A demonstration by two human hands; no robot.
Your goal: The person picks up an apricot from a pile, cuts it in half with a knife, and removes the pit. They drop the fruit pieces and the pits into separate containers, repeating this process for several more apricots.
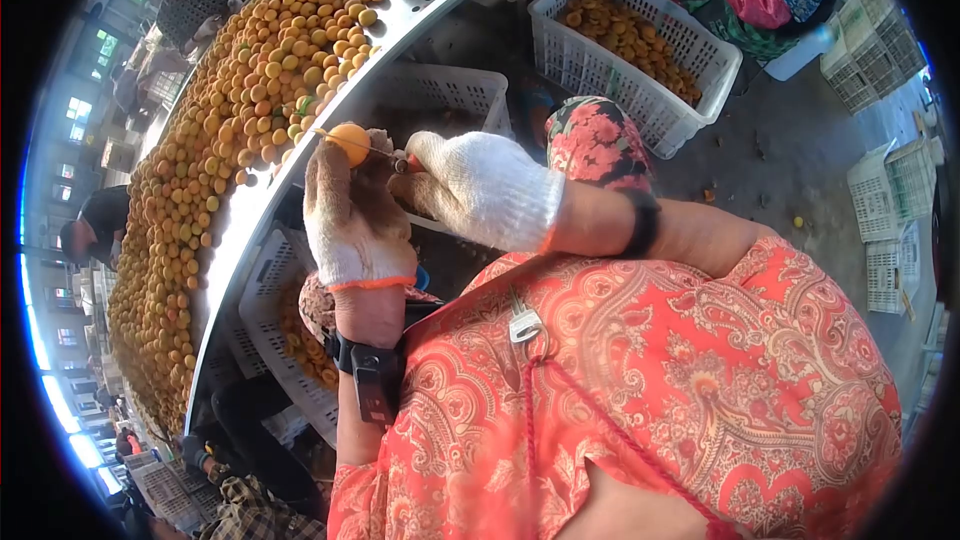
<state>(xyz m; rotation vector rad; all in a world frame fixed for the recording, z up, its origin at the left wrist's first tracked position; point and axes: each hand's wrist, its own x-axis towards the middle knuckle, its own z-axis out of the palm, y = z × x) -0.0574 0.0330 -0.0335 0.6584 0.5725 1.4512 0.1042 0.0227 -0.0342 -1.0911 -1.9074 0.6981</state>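
Observation:
An orange apricot (349, 144) is held in the gloved fingers of my left hand (350, 210), near the table's metal edge. My right hand (478, 185), in a dirty white glove, is closed round a small tool (402, 164) with a reddish-brown handle. The tool's thin metal part points at the apricot, and where its tip ends is hard to make out. Both hands are close together above a white crate (490, 90). A large heap of whole apricots (290, 50) covers the metal table (240, 230) at the left.
A white crate (650, 120) of apricot halves stands at the upper right, another crate (262, 290) below the table edge. Stacked crates (872, 40) are at the far right. People work across the table; a co-worker's plaid sleeve (250, 510) shows at the lower left.

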